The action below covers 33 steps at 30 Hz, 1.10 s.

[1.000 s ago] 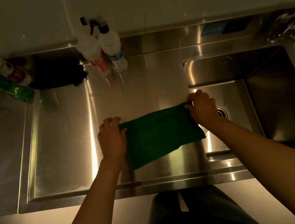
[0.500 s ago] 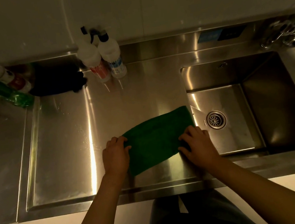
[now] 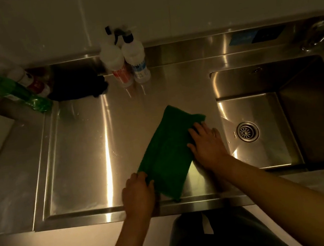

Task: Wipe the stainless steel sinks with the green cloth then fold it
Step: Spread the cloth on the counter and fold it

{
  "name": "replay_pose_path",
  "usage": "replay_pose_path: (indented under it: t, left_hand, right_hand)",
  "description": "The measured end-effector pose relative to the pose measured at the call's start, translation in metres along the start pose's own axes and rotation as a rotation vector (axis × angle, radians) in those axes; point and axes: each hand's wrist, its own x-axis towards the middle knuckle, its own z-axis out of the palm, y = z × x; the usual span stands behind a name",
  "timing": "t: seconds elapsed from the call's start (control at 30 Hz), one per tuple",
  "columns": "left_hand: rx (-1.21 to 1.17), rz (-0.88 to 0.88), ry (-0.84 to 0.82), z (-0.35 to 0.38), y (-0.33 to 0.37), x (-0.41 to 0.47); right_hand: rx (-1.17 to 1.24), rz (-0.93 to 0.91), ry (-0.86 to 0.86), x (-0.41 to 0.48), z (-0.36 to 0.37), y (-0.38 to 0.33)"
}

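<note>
While steel bench [image 3: 79, 153] carries all, sink [image 3: 254, 83] sits at right; green cloth [image 3: 167, 155] lies folded, slanted on bench just left of sink; right hand [image 3: 206, 144] presses its right edge, fingers [image 3: 197, 127] straight; left hand [image 3: 139, 193] pinches near-left corner; two spray bottles [image 3: 134, 52] stand behind

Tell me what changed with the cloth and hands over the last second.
The green cloth turned from a sideways strip overhanging the sink to a diagonal, fully on the drainboard. The right hand left its far right corner and now presses flat on its right side. The left hand slid nearer, gripping the near corner. The spray bottles stayed put.
</note>
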Motion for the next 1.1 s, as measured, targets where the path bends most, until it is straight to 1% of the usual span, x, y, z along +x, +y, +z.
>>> replay_pose_path:
  t: [0.23,0.3,0.37,0.4,0.47,0.53,0.63,0.8,0.9,1.0,1.1]
  left_hand:
    - [-0.058,0.134,-0.156,0.033,0.063,-0.036]
    - [-0.069,0.157,-0.156,0.034,0.066,-0.036]
    - [-0.100,0.196,-0.111,0.031,0.055,-0.031]
    - [-0.111,0.241,-0.086,0.028,0.047,-0.029]
    - [-0.064,0.396,-0.064,0.023,0.028,-0.021]
    - [0.056,0.553,-0.072,0.019,0.015,-0.011]
    - [0.195,0.666,-0.088,0.016,0.010,0.002]
    - [0.355,0.740,-0.020,0.018,0.016,0.007]
    - [0.418,0.775,0.071,0.022,0.018,0.010]
    - [0.416,0.777,0.107,0.026,0.013,0.015]
    - [0.383,0.743,0.150,0.029,0.010,0.016]
  right_hand:
    - [-0.161,-0.097,-0.053,0.066,-0.027,0.009]
    - [-0.148,-0.122,-0.036,0.065,-0.029,0.012]
    - [-0.099,-0.154,0.031,0.048,-0.027,0.014]
    - [-0.073,-0.185,0.061,0.034,-0.024,0.015]
    - [-0.027,-0.272,0.077,0.001,-0.015,0.016]
    - [0.003,-0.342,0.031,-0.031,-0.003,0.019]
    - [0.012,-0.373,-0.029,-0.065,0.008,0.030]
    - [-0.097,-0.361,-0.087,-0.082,0.014,0.040]
    - [-0.172,-0.371,-0.001,-0.081,0.022,0.035]
    - [-0.228,-0.397,0.113,-0.074,0.029,0.029]
    - [-0.253,-0.400,0.137,-0.071,0.029,0.029]
